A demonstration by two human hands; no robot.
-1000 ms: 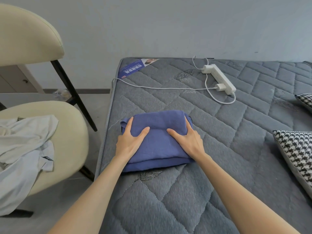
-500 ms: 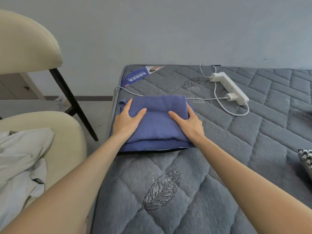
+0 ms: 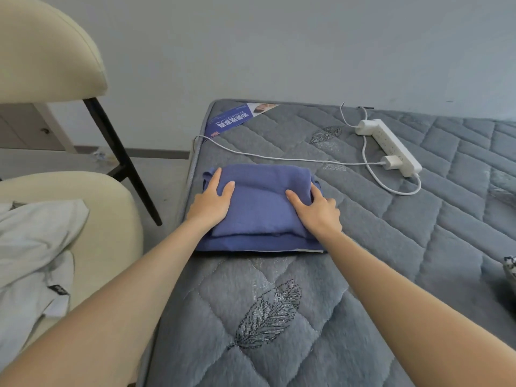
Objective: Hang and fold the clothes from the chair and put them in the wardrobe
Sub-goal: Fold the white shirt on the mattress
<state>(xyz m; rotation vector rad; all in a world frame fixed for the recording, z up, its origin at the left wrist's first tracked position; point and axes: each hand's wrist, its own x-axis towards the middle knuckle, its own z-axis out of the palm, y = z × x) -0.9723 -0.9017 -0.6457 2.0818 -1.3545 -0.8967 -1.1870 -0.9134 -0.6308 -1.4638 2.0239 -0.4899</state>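
Note:
A folded blue garment (image 3: 259, 208) lies on the grey quilted mattress (image 3: 363, 247), near its left edge. My left hand (image 3: 212, 202) rests on the garment's left side with its forefinger straight and its thumb on top. On the garment's right side is my right hand (image 3: 318, 210), thumb on top and fingers bent over the right edge. A cream chair (image 3: 106, 219) stands to the left with pale grey clothes (image 3: 36, 255) heaped on its seat. No wardrobe is in view.
A white power strip (image 3: 391, 146) with a plugged charger and a white cable (image 3: 265, 156) lies on the mattress just beyond the garment. A blue label (image 3: 231, 121) marks the mattress corner. A houndstooth pillow (image 3: 510, 266) shows at the right edge. The wall is close behind.
Both hands slid the folded garment away from me, up to the white cable. My right fingers have bent over the garment's right edge. The view shifted, so most of the pillow left the frame.

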